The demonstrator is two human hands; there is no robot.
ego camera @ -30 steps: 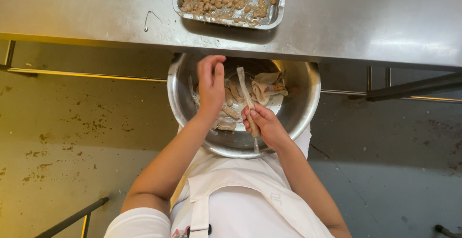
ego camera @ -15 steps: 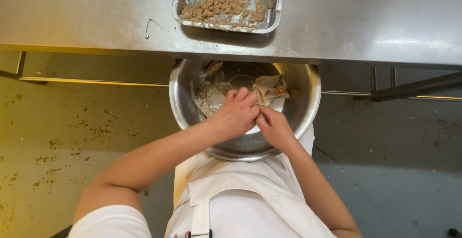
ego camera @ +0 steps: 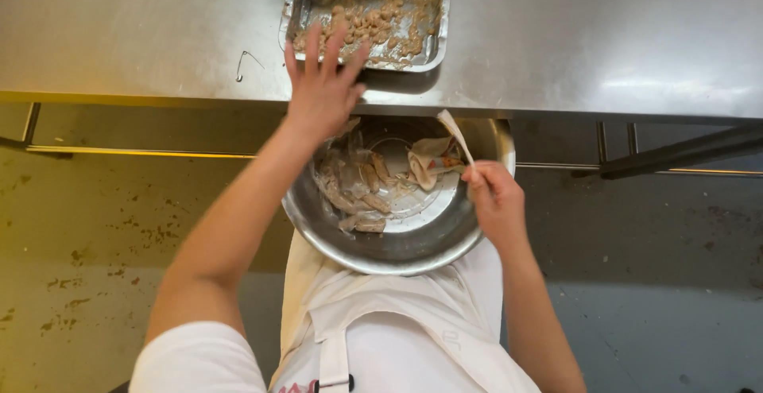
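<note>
From up here I look straight down on my two hands, a round stainless-steel mixing bowl (ego camera: 397, 238) held against my white apron (ego camera: 397, 337), and the brushed steel bench (ego camera: 596, 35) just beyond it.

My left hand (ego camera: 322, 91) is stretched forward over the bench edge, its grip wide, with all the fingers (ego camera: 334, 43) spread. The fingertips lie over the near rim of a rectangular metal baking tray (ego camera: 362, 15) that sits on the bench; I cannot tell whether they actually touch the tray or its contents. The tray holds small pale-brown coated pieces (ego camera: 389, 23) scattered in a smeared, crumbly batter. The hand itself carries nothing that I can see.

My right hand (ego camera: 493, 198) is at the right rim of the bowl, its grip narrow, pinched on the lower end of a thin, pale strip (ego camera: 457, 135) that rises up and to the left from the fingers; I cannot make out whether it is a blade, a skin or a scrap of wrapper.

Inside the bowl, several elongated greyish-brown raw pieces (ego camera: 358, 190) lie along the left side and bottom, and a crumpled pale piece with a touch of red (ego camera: 433, 162) rests near the upper right, just beside the right hand. The bowl's middle shows bare wet metal.

Below the bench lies a stained yellowish floor (ego camera: 79, 242) on the left and a grey floor on the right.
</note>
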